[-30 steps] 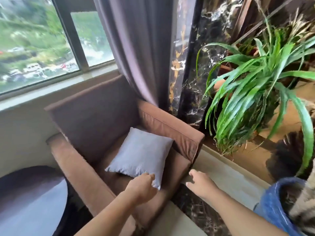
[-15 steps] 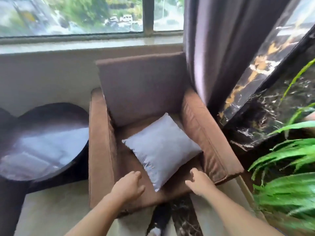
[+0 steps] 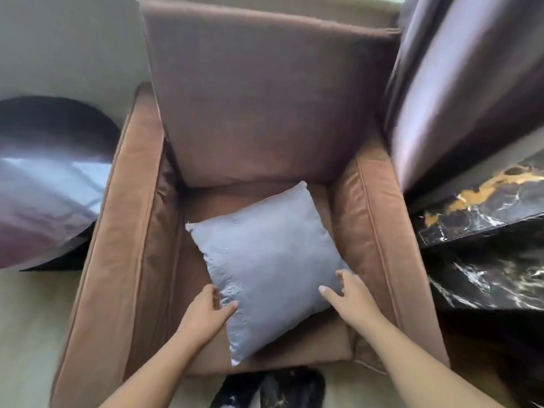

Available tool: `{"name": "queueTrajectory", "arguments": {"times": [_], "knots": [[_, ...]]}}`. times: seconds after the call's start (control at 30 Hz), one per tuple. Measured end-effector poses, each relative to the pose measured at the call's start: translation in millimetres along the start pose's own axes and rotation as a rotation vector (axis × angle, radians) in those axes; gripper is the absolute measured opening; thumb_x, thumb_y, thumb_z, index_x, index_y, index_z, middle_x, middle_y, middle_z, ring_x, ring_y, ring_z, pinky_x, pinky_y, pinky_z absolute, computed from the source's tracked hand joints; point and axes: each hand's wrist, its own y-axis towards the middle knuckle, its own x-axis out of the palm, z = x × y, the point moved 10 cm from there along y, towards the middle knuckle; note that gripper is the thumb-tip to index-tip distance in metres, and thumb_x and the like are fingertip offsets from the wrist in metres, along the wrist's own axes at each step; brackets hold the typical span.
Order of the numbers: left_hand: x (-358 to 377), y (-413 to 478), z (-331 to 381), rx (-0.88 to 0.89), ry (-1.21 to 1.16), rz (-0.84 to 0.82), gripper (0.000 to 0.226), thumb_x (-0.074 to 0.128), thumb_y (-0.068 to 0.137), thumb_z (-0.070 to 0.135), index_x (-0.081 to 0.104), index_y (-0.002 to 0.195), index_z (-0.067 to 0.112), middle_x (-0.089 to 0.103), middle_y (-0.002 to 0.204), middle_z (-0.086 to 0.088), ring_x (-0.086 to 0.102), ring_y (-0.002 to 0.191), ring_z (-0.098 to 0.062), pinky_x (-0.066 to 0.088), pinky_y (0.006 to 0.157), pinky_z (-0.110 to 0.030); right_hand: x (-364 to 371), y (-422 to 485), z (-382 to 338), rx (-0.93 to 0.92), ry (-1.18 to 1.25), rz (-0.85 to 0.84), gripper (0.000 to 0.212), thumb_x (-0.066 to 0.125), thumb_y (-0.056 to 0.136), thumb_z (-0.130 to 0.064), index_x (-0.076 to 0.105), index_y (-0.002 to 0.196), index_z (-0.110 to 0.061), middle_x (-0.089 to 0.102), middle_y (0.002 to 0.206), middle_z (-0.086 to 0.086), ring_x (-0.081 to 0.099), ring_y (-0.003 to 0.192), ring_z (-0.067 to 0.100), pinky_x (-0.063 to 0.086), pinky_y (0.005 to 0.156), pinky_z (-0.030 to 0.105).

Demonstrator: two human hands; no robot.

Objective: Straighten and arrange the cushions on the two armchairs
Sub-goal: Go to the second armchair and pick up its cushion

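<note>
2 hands on grey cushion (image 3: 269, 262) edges, left hand (image 3: 206, 312), right hand (image 3: 348, 294)

Both hands now on the grey cushion (image 3: 265, 260), left hand (image 3: 206, 312) gone from the seat front to grip its left edge, right hand (image 3: 351, 298) reached onto its right corner, view swung closer over the armchair (image 3: 123, 260), window and plant gone from sight
</note>
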Motion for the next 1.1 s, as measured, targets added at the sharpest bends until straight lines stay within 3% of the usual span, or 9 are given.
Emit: {"name": "queueTrajectory", "arguments": {"times": [0.17, 0.33, 0.4, 0.5, 0.57, 0.67, 0.77, 0.93, 1.1], "knots": [[25, 68, -26, -0.103, -0.214, 0.063, 0.096, 0.078, 0.061, 0.068, 0.046, 0.133, 0.013, 0.063, 0.121, -0.002, 0.062, 0.107, -0.017, 0.049, 0.092, -0.035, -3, 109, 7, -0.016, 0.025, 0.016, 0.083, 0.072, 0.08, -0.052, 0.038, 0.143, -0.011, 0.041, 0.139, 0.013, 0.048, 0.128, 0.031, 0.041, 0.107, 0.04], [43, 111, -33, -0.129, -0.451, 0.169, 0.043, 0.077, 0.08, 0.044, 0.058, 0.111, 0.02, 0.064, 0.087, 0.008, 0.064, 0.071, -0.001, 0.049, 0.08, -0.032, 6, 206, 5, -0.057, 0.032, -0.026, 0.107, 0.075, 0.074, -0.056, 0.021, 0.153, -0.009, 0.026, 0.155, 0.015, 0.031, 0.144, 0.03, 0.028, 0.116, 0.039], [51, 127, -40, -0.093, -0.53, 0.184, 0.042, 0.079, 0.08, 0.035, 0.066, 0.113, 0.012, 0.074, 0.098, 0.005, 0.07, 0.084, 0.003, 0.053, 0.097, -0.036, 12, 234, 17, -0.038, 0.012, -0.071, 0.121, 0.077, 0.066, -0.065, 0.016, 0.155, -0.011, 0.024, 0.158, 0.013, 0.029, 0.146, 0.028, 0.027, 0.118, 0.042], [61, 140, -57, -0.117, -0.645, 0.232, 0.06, 0.085, 0.07, 0.043, 0.067, 0.118, 0.012, 0.076, 0.109, 0.0, 0.071, 0.102, -0.013, 0.053, 0.099, -0.041, 33, 261, 38, 0.027, 0.157, -0.174, 0.137, 0.081, 0.049, -0.076, 0.016, 0.154, -0.017, 0.036, 0.153, -0.002, 0.039, 0.141, 0.023, 0.033, 0.116, 0.042], [70, 146, -66, -0.171, -0.709, 0.24, 0.061, 0.088, 0.066, 0.042, 0.068, 0.117, 0.015, 0.076, 0.109, -0.002, 0.072, 0.102, -0.019, 0.053, 0.098, -0.044, 50, 267, 46, 0.048, 0.278, -0.22, 0.12, 0.084, 0.053, -0.069, 0.032, 0.147, -0.016, 0.048, 0.137, -0.008, 0.05, 0.13, 0.022, 0.039, 0.111, 0.041], [82, 153, -75, -0.234, -0.786, 0.234, 0.056, 0.09, 0.066, 0.033, 0.07, 0.113, 0.012, 0.077, 0.104, -0.005, 0.074, 0.097, -0.024, 0.053, 0.097, -0.051, 60, 272, 44, -0.019, 0.36, -0.215, 0.072, 0.087, 0.053, -0.061, 0.068, 0.108, -0.018, 0.073, 0.108, 0.001, 0.069, 0.101, 0.019, 0.053, 0.09, 0.036], [79, 152, -75, -0.244, -0.826, 0.269, 0.047, 0.089, 0.07, 0.021, 0.07, 0.112, 0.01, 0.078, 0.102, -0.007, 0.074, 0.095, -0.026, 0.054, 0.096, -0.053, 52, 263, 28, -0.09, 0.478, -0.216, 0.036, 0.087, 0.07, -0.032, 0.073, 0.101, -0.018, 0.077, 0.096, -0.002, 0.072, 0.096, 0.017, 0.051, 0.081, 0.028], [52, 141, -42, -0.132, -0.833, 0.272, 0.053, 0.086, 0.073, 0.023, 0.065, 0.121, 0.016, 0.076, 0.11, -0.005, 0.073, 0.102, -0.024, 0.052, 0.098, -0.052, 23, 236, 5, -0.228, 0.621, -0.126, 0.032, 0.082, 0.077, -0.017, 0.069, 0.106, -0.019, 0.076, 0.102, 0.0, 0.071, 0.098, 0.015, 0.05, 0.075, 0.023], [8, 138, 6, 0.031, -0.729, 0.299, 0.04, 0.08, 0.081, 0.013, 0.065, 0.118, 0.015, 0.077, 0.105, -0.005, 0.073, 0.099, -0.022, 0.056, 0.093, -0.044, -5, 212, -5, -0.33, 0.7, -0.015, 0.056, 0.084, 0.076, -0.02, 0.059, 0.126, -0.028, 0.073, 0.113, -0.008, 0.069, 0.104, 0.006, 0.051, 0.094, 0.03]]}}
